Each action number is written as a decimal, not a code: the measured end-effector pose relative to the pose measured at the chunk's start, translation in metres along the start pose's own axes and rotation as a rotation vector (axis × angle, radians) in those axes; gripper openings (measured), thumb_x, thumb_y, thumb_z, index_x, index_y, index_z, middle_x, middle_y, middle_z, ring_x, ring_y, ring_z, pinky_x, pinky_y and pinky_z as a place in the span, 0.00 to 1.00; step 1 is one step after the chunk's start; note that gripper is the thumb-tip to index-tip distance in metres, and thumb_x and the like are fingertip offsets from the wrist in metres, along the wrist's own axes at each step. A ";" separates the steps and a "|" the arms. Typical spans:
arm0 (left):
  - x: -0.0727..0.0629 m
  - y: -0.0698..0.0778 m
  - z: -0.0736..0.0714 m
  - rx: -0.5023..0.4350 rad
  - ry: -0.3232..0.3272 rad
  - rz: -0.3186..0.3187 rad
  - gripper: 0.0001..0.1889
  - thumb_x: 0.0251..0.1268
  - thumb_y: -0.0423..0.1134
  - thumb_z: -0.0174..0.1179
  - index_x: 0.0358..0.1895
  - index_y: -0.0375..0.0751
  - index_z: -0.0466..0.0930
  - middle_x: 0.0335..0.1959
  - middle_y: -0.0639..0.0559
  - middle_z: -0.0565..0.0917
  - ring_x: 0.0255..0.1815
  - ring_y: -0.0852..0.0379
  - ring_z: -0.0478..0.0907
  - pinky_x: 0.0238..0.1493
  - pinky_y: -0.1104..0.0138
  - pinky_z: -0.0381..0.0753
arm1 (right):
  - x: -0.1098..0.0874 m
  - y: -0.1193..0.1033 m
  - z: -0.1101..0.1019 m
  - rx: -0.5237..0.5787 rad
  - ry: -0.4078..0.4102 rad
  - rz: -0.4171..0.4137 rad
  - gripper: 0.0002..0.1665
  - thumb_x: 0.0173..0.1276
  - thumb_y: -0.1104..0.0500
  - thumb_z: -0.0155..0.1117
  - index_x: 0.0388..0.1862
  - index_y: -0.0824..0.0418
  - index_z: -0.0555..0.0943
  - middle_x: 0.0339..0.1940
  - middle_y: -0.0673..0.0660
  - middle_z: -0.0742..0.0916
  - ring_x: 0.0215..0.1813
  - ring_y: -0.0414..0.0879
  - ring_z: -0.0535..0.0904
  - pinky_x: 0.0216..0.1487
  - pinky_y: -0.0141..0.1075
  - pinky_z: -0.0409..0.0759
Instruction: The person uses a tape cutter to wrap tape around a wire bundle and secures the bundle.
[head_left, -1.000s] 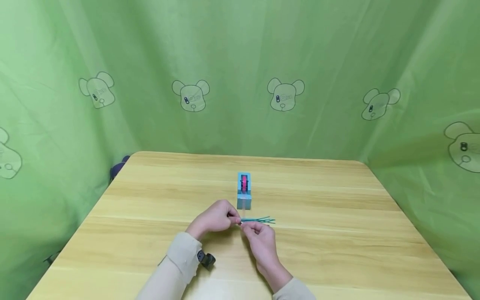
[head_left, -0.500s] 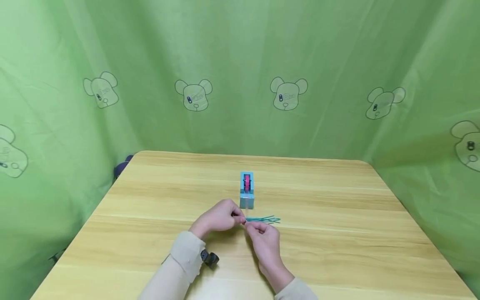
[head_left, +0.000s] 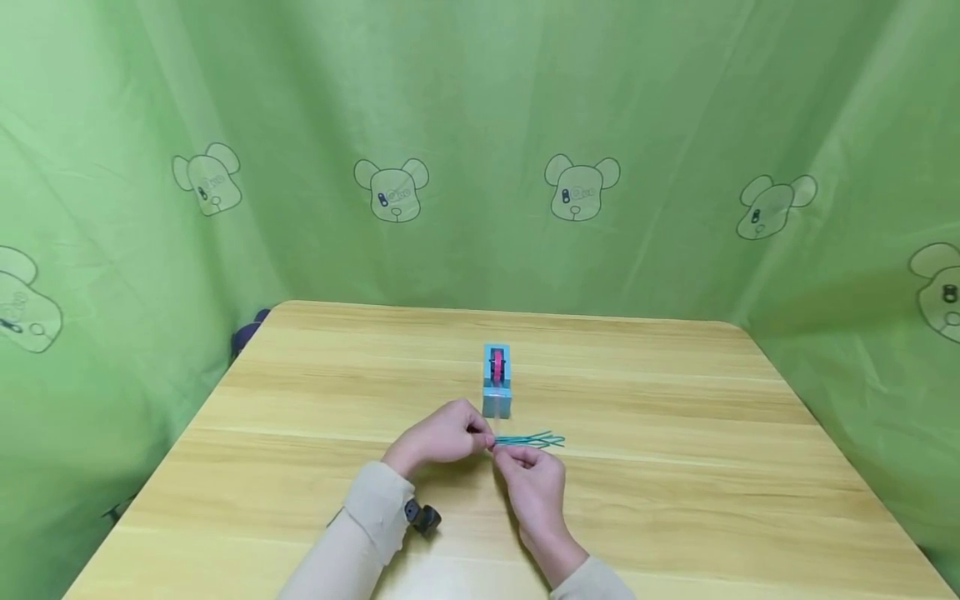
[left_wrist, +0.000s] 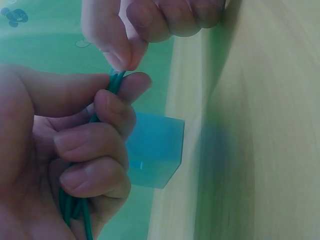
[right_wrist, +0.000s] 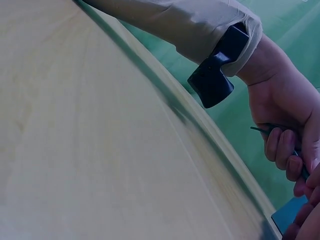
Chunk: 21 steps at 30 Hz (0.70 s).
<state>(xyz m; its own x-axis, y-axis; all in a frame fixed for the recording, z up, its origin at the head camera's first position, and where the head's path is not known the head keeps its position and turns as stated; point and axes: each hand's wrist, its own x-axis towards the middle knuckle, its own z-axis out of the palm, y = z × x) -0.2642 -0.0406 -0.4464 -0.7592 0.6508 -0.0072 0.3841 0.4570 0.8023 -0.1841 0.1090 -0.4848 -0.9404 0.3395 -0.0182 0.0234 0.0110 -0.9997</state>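
My left hand (head_left: 450, 433) curls its fingers round a bundle of thin green stems (left_wrist: 75, 210), thumb and index finger pinching it close to where the strands gather. My right hand (head_left: 534, 483) meets it there, its thumb and fingertip pinching the bundle just beyond the left fingertips. To the right, the stems' far ends (head_left: 543, 438) fan out loosely. A narrow strip of clear tape (head_left: 497, 423) runs from the blue tape dispenser (head_left: 497, 405) down to the fingertips. In the right wrist view, one stem end (right_wrist: 258, 129) pokes out behind the left hand.
The dispenser holds a pink-cored roll (head_left: 497, 367) and stands just beyond the hands on the wooden table (head_left: 675, 467). A black wrist camera (head_left: 423, 517) is strapped to the left sleeve. Green curtains (head_left: 480, 83) with bear-head prints surround the table.
The whole view has shifted slightly, with everything sliding a little to the right. Both hands keep their pinch at the same spot, while the stems' fanned ends have turned a little.
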 end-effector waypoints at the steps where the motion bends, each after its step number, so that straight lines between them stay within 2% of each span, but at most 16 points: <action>1: 0.000 0.000 0.000 -0.003 -0.001 0.000 0.12 0.68 0.33 0.57 0.31 0.46 0.90 0.10 0.59 0.65 0.13 0.64 0.59 0.17 0.72 0.58 | 0.000 0.000 0.000 -0.005 0.004 -0.004 0.06 0.60 0.68 0.71 0.36 0.70 0.86 0.31 0.59 0.88 0.32 0.41 0.80 0.33 0.27 0.80; 7: 0.000 0.001 -0.001 0.025 -0.008 0.015 0.10 0.69 0.34 0.59 0.33 0.45 0.90 0.10 0.59 0.67 0.13 0.65 0.60 0.17 0.73 0.59 | 0.002 0.001 0.000 -0.035 0.019 -0.033 0.05 0.58 0.68 0.72 0.33 0.70 0.87 0.28 0.58 0.88 0.31 0.41 0.80 0.32 0.27 0.79; 15: 0.001 0.001 0.000 0.061 0.001 -0.015 0.10 0.70 0.35 0.60 0.33 0.46 0.90 0.10 0.58 0.69 0.12 0.65 0.60 0.17 0.73 0.60 | 0.008 0.003 -0.003 -0.153 -0.010 -0.063 0.04 0.60 0.64 0.73 0.30 0.65 0.88 0.31 0.57 0.89 0.37 0.43 0.82 0.38 0.29 0.79; 21: 0.001 -0.001 -0.001 0.079 0.012 -0.006 0.11 0.70 0.35 0.61 0.30 0.46 0.91 0.09 0.59 0.68 0.11 0.65 0.60 0.16 0.74 0.59 | 0.009 0.005 -0.003 -0.194 -0.029 -0.069 0.04 0.59 0.64 0.74 0.29 0.66 0.88 0.26 0.56 0.88 0.32 0.43 0.81 0.33 0.29 0.79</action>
<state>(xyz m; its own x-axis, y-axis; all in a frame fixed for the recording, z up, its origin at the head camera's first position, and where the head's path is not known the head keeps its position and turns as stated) -0.2657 -0.0411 -0.4469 -0.7678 0.6406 -0.0041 0.4196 0.5078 0.7524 -0.1916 0.1146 -0.4897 -0.9513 0.3046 0.0471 0.0205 0.2149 -0.9764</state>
